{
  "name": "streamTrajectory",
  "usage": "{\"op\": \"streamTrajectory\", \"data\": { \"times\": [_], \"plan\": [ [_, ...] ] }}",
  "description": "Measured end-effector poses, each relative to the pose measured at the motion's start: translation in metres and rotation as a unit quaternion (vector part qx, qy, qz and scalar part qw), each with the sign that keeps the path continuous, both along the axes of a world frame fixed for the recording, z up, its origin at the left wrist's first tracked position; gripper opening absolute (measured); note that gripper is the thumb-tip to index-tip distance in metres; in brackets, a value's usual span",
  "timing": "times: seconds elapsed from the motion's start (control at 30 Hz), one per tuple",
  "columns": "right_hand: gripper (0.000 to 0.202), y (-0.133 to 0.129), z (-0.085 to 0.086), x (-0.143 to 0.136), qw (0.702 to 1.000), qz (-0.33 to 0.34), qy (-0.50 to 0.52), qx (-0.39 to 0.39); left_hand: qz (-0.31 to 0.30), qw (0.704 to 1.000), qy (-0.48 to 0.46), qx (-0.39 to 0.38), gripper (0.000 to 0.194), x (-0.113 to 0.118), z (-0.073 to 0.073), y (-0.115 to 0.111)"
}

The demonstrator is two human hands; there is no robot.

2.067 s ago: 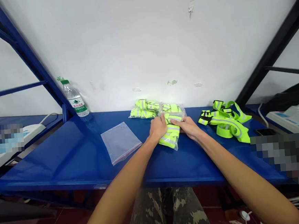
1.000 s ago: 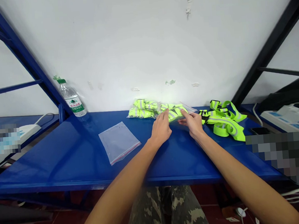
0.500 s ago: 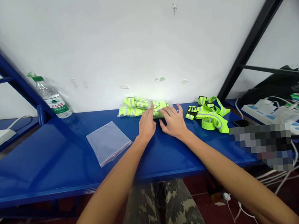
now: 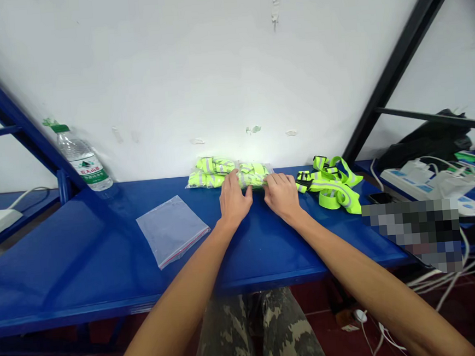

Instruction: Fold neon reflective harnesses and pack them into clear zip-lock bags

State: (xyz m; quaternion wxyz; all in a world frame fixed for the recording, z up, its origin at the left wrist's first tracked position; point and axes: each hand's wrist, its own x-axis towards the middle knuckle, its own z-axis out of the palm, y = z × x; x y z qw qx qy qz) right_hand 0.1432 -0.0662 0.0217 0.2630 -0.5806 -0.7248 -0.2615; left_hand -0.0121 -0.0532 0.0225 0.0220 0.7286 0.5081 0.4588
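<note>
Two clear plastic bags with neon-yellow reflective straps inside lie end to end against the wall: a left bag (image 4: 207,172) and a right bag (image 4: 253,172). My left hand (image 4: 234,199) rests at the near edge of the right bag, fingers stretched forward and thumb apart. Curled at that bag's right end, my right hand (image 4: 282,195) pinches its edge; the fingertips are partly hidden. Loose reflective straps (image 4: 334,184) with black buckles lie in a heap just right of my right hand. Flat clear zip bags (image 4: 172,231) lie left of my left forearm.
A water bottle (image 4: 86,160) leans at the back left of the blue table (image 4: 83,256). To the right are a phone (image 4: 381,198), white power strips (image 4: 416,175), trailing cables and a blurred-out item. A black frame post (image 4: 394,78) rises behind them.
My right hand has gone from spread fingers over the bag to curled fingers at its right end. My left thumb has moved away from its fingers.
</note>
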Motion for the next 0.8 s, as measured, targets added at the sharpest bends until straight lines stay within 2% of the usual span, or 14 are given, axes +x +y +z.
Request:
{"op": "streamTrajectory", "data": {
  "times": [0.37, 0.6, 0.8],
  "plan": [
    [0.012, 0.0021, -0.0028, 0.0015, 0.999, -0.008, 0.028, 0.028, 0.032, 0.998, -0.028, -0.054, 0.053, 0.0008, 0.0, -0.0007],
    [0.014, 0.0035, -0.0033, 0.0045, 0.997, -0.013, 0.062, 0.034, 0.041, 0.987, -0.017, -0.152, 0.038, -0.0012, -0.0007, 0.0001],
    [0.014, 0.0063, -0.0026, 0.0089, 0.997, -0.023, 0.076, 0.02, 0.032, 0.987, 0.015, -0.157, 0.016, -0.0012, -0.0017, 0.0012]
  ]
}}
